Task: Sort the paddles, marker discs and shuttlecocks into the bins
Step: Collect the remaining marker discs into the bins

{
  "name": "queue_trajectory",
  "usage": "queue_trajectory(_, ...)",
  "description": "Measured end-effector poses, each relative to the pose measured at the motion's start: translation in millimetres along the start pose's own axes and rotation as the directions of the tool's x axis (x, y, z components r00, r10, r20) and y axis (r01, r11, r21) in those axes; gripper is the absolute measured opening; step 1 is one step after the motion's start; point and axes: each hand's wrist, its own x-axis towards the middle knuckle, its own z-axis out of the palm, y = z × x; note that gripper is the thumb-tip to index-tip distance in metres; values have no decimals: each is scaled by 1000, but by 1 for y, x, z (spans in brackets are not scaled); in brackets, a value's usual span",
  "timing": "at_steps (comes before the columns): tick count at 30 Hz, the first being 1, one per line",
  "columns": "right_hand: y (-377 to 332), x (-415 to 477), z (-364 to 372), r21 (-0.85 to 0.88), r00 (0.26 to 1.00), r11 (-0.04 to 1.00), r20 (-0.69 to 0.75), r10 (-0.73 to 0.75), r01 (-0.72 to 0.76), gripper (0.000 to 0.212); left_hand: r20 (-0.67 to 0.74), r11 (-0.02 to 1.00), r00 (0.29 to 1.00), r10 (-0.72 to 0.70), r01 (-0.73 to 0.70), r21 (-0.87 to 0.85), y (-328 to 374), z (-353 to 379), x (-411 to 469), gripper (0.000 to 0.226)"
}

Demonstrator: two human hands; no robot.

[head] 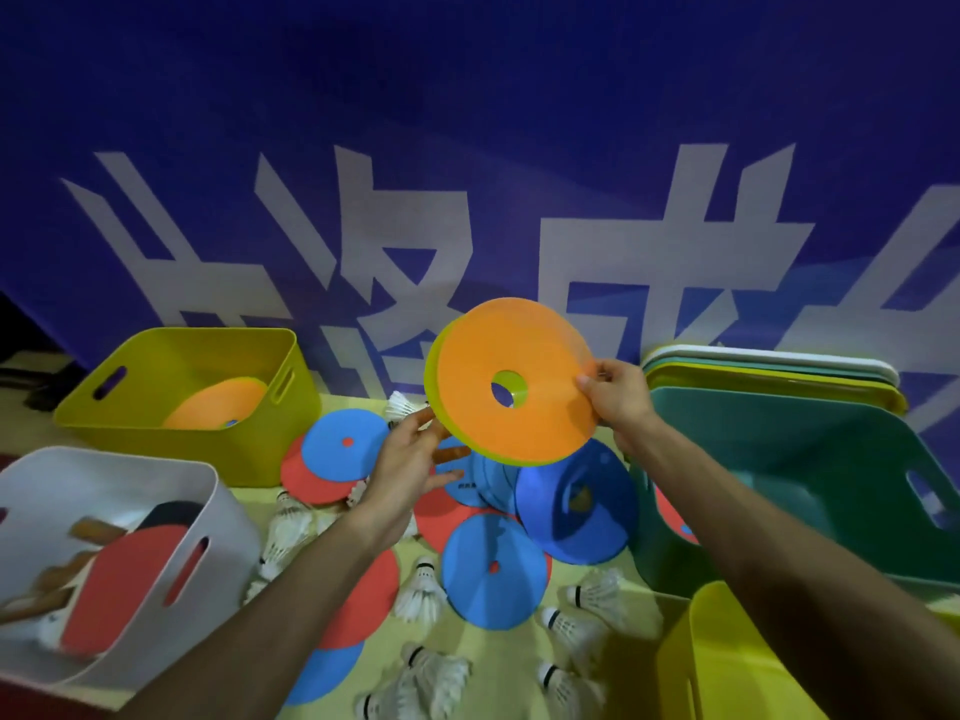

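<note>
- Landmark: disc pile (493, 569), blue and red marker discs overlapping in the middle of the table (498, 662), which has a yellow-green cover.
- Right hand (618, 394): raised above the disc pile. Its fingers pinch the right edge of an orange disc (519, 407), thumb on the near face.
- Orange disc: held in the air above the pile, tilted, face toward the camera. A yellow-green disc (434, 376) lies flat against its back, showing along the left edge and through the centre hole.
- Left hand (410, 459): above the pile's left side, fingers spread and loosely straight, tips at the lower left edge of the held discs. Cannot tell whether they touch; they grip nothing.
- Shuttlecocks (423, 595): scattered on the table on the near side of the pile and to its left. One more (402, 405) lies behind the pile.
- Yellow bin (156, 439): left of and behind the pile, with an orange disc (218, 402) inside.
- White bin (104, 454): left of the pile on the near side. It holds paddles, one red-faced (119, 579).
- Teal bin (779, 459): right of the pile, just beside it.
- Second yellow bin (753, 667): right of the pile, nearest the camera.
</note>
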Motion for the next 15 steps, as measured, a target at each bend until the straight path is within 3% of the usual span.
queue_trajectory(5,6,-10,8,-30,1000,999,4,24,-24,6,-3,987,1000,13,-13,-161,-2,-9,-9,32)
queue_trajectory(10,-1,-16,25,-55,999,997,7,48,-47,22,-2,994,999,45,-45,-98,-5,-31,-3,18)
queue_trajectory(15,-14,-24,45,-76,997,995,-35,62,-65,18,-21,994,997,73,-74,-78,-4,-66,12,17)
